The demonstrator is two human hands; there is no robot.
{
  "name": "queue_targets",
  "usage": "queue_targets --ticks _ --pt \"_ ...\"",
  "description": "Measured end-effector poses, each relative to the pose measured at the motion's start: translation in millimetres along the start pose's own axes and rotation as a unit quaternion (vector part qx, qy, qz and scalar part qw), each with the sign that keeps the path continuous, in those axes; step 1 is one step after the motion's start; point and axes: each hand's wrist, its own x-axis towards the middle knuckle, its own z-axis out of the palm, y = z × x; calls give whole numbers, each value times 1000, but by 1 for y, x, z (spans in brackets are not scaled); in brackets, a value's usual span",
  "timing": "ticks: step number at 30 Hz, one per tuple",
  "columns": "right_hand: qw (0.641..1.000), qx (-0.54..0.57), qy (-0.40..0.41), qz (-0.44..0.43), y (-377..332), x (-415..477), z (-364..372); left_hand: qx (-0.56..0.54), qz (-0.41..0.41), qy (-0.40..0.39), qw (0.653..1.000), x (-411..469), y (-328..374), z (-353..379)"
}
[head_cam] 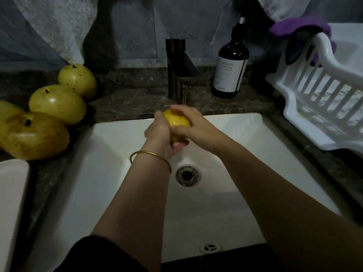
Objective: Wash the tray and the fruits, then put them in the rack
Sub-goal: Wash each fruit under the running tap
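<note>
A yellow fruit is held over the white sink, just under the running water from the dark tap. My left hand wraps it from below and the left; my right hand covers its top and right side. Both hands grip it, so most of the fruit is hidden. Several more yellow-green fruits lie on the dark counter at the left, among them one at the back, one in the middle and a browner one in front. The white plastic rack stands at the right. A white tray edge shows at the far left.
A brown pump bottle stands right of the tap. A purple cloth hangs over the rack's back rim. The sink drain lies below the hands. Pale cloth hangs on the wall behind.
</note>
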Motion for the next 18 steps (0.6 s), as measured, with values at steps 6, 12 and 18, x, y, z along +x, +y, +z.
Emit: queue_targets --ticks 6,12,18 --pt "991 -98 94 -10 -1 -1 -2 98 101 10 990 -4 1 1" --pt "966 141 184 114 -4 5 -6 58 150 39 986 -6 6 2" --pt "875 430 41 216 -3 2 -11 85 150 30 984 -9 11 -3"
